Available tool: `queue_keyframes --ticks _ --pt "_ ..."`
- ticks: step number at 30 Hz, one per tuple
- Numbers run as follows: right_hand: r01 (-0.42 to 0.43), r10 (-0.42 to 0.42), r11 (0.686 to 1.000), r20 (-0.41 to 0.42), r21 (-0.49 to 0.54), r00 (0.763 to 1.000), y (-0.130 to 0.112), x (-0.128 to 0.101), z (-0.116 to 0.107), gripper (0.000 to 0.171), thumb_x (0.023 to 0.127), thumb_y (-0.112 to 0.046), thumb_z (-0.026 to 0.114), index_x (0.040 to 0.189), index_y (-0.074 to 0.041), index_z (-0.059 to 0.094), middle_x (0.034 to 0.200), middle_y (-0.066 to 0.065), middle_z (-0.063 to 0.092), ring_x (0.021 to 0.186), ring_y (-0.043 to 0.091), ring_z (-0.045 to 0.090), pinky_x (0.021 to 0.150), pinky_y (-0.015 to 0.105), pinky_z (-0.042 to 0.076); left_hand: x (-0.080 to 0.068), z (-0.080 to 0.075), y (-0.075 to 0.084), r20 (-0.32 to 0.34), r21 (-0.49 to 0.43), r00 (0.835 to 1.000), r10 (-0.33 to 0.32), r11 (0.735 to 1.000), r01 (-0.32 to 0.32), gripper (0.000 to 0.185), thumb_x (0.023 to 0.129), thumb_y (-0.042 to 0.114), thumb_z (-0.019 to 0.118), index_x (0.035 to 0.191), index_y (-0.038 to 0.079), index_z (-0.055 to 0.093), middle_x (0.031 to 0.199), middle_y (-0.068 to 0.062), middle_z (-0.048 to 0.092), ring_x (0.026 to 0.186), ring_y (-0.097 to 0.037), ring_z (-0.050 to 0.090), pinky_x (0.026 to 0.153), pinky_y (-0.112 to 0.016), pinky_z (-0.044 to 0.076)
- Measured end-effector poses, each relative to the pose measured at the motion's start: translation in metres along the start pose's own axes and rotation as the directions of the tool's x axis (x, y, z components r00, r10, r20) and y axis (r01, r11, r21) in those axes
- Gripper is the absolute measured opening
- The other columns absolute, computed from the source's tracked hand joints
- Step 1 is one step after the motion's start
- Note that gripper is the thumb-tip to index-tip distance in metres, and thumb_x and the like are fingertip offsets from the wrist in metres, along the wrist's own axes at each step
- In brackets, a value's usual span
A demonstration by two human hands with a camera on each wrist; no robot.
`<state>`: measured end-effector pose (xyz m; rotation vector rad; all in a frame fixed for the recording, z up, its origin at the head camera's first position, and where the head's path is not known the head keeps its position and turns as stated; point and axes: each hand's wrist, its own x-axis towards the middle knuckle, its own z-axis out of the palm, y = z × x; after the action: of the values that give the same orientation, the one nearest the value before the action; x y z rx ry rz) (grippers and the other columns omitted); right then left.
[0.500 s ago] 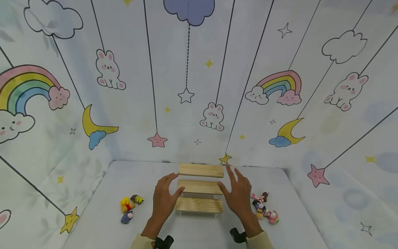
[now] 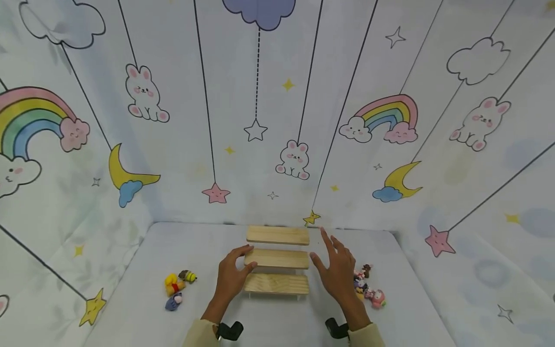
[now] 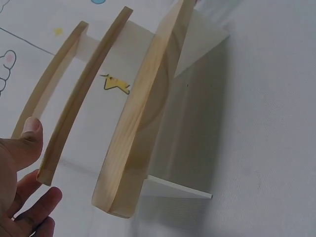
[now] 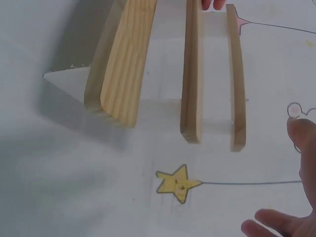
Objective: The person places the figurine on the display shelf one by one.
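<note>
Little three-step wooden stand, pale pine planks on white side supports, standing upright on the table with the steps climbing toward the back wall. It sits between the two sets of fingers: the left fingertips are right at the middle plank's left end, the right fingers just off its right end, not touching.
</note>
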<state>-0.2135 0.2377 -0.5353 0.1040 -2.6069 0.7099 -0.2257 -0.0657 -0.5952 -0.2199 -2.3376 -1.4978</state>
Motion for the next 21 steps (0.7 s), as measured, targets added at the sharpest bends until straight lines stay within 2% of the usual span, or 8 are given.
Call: queue_keyframes --ticks 5,13,21 --pt "-0.023 0.023 1.0 -0.001 0.005 1.0 0.009 0.001 -0.001 0.081 0.099 -0.04 0.077 0.167 -0.034 0.035 0.156 0.024 0.054 0.139 0.049 0.052 0.109 0.072 0.031 0.003 0.002 -0.005 0.021 -0.044 0.999 -0.025 0.999 0.026 0.049 0.086 0.013 0.088 0.133 0.01 0.074 0.142 -0.011 0.07 0.125 -0.033 0.068 0.11 -0.058 0.049" --pt "-0.027 0.027 1.0 -0.021 0.008 0.999 0.021 0.0 -0.004 0.083 0.098 -0.036 0.079 0.168 -0.034 0.034 0.153 0.024 0.056 0.138 0.048 0.054 0.108 0.074 0.032 0.004 0.004 -0.01 0.008 -0.037 1.0 0.009 0.999 -0.009 0.045 0.086 0.013 0.088 0.129 0.009 0.076 0.133 -0.009 0.074 0.114 -0.032 0.07 0.099 -0.058 0.054" --pt "-0.058 0.058 0.998 -0.053 0.003 0.997 0.042 -0.003 -0.009 0.082 0.097 -0.032 0.081 0.167 -0.03 0.038 0.152 0.023 0.057 0.137 0.047 0.054 0.106 0.071 0.033 0.003 0.004 -0.012 0.028 -0.034 0.998 -0.05 0.998 0.051 0.045 0.085 0.02 0.089 0.128 0.017 0.076 0.132 -0.002 0.075 0.112 -0.028 0.069 0.098 -0.056 0.054"
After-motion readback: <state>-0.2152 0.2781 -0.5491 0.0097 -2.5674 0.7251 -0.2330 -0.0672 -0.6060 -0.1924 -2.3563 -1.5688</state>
